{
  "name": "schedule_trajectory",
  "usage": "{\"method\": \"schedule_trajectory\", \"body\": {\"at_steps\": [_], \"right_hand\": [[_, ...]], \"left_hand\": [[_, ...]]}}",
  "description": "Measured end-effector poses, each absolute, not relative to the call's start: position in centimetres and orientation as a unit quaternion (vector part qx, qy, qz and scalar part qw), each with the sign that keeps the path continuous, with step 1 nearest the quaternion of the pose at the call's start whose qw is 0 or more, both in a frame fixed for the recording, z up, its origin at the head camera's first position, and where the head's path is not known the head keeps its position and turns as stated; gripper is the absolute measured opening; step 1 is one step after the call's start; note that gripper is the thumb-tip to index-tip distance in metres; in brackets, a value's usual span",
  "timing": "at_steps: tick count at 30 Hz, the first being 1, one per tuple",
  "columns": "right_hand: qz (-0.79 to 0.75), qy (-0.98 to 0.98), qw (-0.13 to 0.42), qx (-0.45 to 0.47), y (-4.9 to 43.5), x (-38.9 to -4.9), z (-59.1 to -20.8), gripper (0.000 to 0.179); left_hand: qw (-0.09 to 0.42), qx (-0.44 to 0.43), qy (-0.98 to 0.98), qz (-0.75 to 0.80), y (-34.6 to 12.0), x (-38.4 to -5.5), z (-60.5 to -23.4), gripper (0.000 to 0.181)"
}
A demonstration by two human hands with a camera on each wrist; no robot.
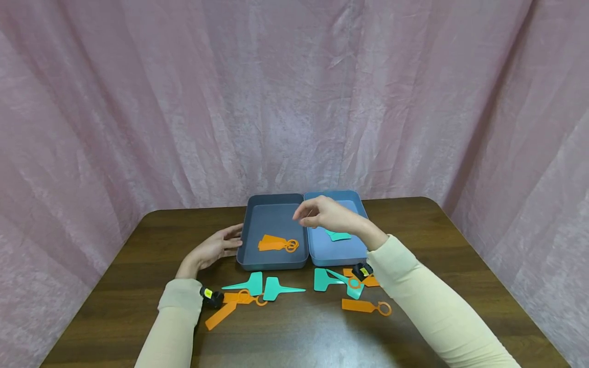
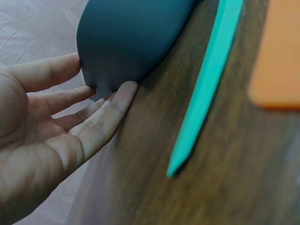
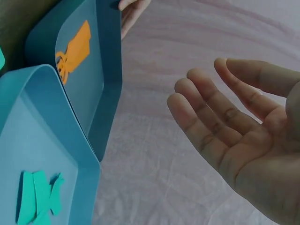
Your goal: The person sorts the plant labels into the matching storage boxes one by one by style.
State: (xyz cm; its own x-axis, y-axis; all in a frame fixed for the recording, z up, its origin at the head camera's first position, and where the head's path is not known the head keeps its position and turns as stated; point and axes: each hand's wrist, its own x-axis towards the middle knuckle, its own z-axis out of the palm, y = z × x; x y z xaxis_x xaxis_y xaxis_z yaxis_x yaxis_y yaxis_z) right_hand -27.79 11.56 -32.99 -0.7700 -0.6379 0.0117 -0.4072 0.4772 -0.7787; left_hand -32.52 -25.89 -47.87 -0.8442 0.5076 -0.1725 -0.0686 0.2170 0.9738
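Note:
With fingers stretched out, my left hand (image 1: 217,248) touches the outer left wall of a dark grey-blue tray (image 1: 271,200); in the left wrist view its fingertips (image 2: 125,89) meet the tray's corner. Several orange tags with ring ends (image 1: 272,243) lie stacked in that tray. My right hand (image 1: 329,213) hovers over the seam between the two trays, its fingers (image 3: 206,122) loosely bent and holding nothing. Below it, the lighter blue tray (image 1: 324,253) contains several green T-shaped plant labels (image 3: 40,197), partly hidden by the hand in the head view.
On the brown wooden table (image 1: 285,337), in front of the trays, lie green plant labels (image 1: 272,290) and orange ring tags (image 1: 358,305) in two loose groups, some overlapping. A pink curtain (image 1: 294,102) hangs behind the table and along its sides.

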Motion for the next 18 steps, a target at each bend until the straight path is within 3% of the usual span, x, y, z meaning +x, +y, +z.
{"method": "schedule_trajectory", "body": {"at_steps": [18], "right_hand": [[-0.422, 0.811, 0.183, -0.361, 9.0, -25.2, -36.6, 0.019]], "left_hand": [[0.236, 0.147, 0.744, 0.607, -26.2, -32.5, -47.9, 0.068]]}}
